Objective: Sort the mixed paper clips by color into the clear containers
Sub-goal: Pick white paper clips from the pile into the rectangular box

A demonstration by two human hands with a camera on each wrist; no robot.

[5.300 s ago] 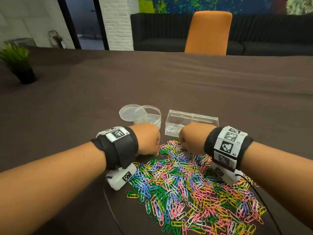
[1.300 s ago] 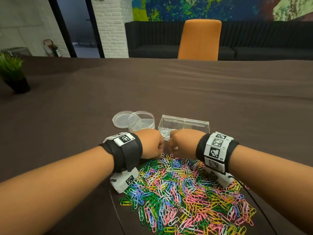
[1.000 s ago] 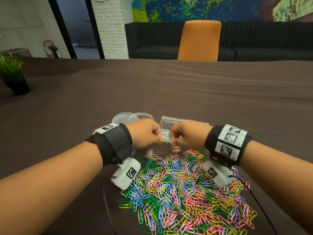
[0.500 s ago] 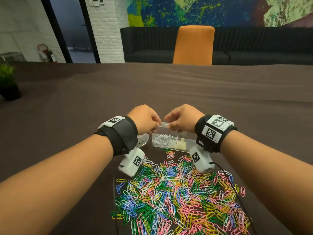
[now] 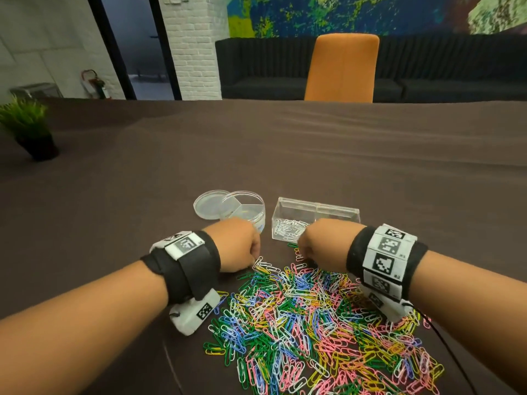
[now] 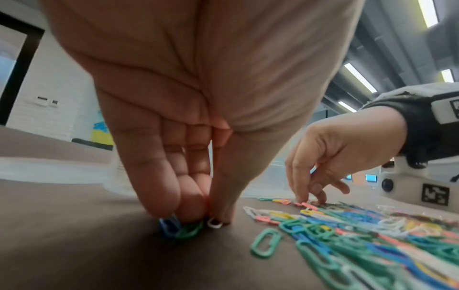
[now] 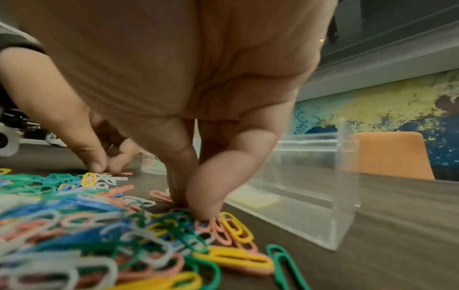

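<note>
**Both hands down at the far rim of the clip pile**

Left hand (image 5: 238, 245) first — fingers bunched and pointing straight down, tips pressed to the table at the pile's 11 o'clock edge. In the left wrist view its fingertips (image 6: 191, 208) sit on a blue clip (image 6: 168, 225) and a green clip (image 6: 190, 230), with a white clip (image 6: 214, 223) right at the thumb; whether any of them is truly pinched, I cannot tell. Right hand (image 5: 323, 242) mirrors it at 12 o'clock, fingers curled down, tips (image 7: 201, 206) landing among pink and yellow clips — a firm hold on one is not visible. The mixed paper clips (image 5: 313, 323) spread toward 6 o'clock beneath both wrists. Beyond the knuckles: the rectangular clear box (image 5: 316, 213) just past the right hand, white clips (image 5: 288, 228) heaped in its left compartment. At 11 o'clock from that, the round divided dish (image 5: 246, 206), its lid (image 5: 209, 203) touching on the left. Far left, a potted plant (image 5: 27, 126); straight ahead, an orange chair (image 5: 342, 67)
</note>
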